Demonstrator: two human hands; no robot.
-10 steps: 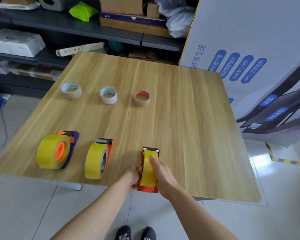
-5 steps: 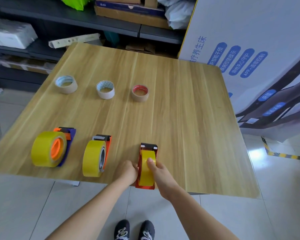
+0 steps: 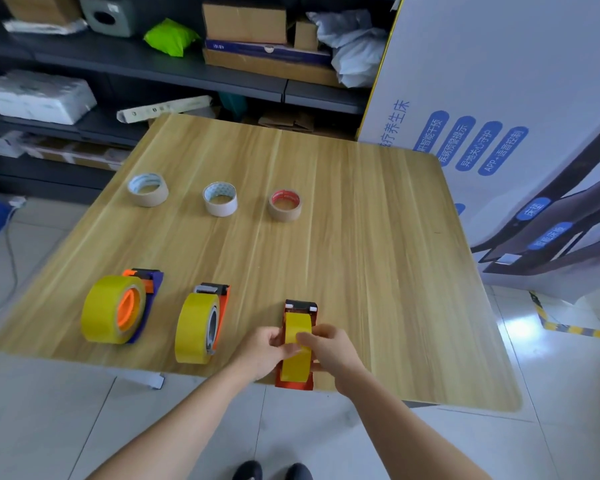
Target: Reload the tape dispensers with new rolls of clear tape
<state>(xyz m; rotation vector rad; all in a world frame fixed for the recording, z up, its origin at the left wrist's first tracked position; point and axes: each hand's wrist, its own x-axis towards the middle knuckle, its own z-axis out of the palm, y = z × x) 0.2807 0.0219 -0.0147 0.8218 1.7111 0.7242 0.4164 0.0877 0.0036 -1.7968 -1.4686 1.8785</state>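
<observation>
Three tape dispensers with yellow rolls stand along the near edge of the wooden table: a blue and orange one at the left, an orange one in the middle, and a red one at the front edge. My left hand pinches the left side of the red dispenser's yellow roll. On the roll's right side my right hand grips it, thumb on top. Three nearly used-up tape cores lie in a row farther back.
Dark shelves with boxes and bags stand behind the table. A large white printed carton leans at the right. The red dispenser overhangs the table's near edge slightly; my shoes show on the tiled floor below.
My left hand has moved from beside the red dispenser onto the yellow roll. My right hand stays on the roll. The camera view has shifted slightly.
</observation>
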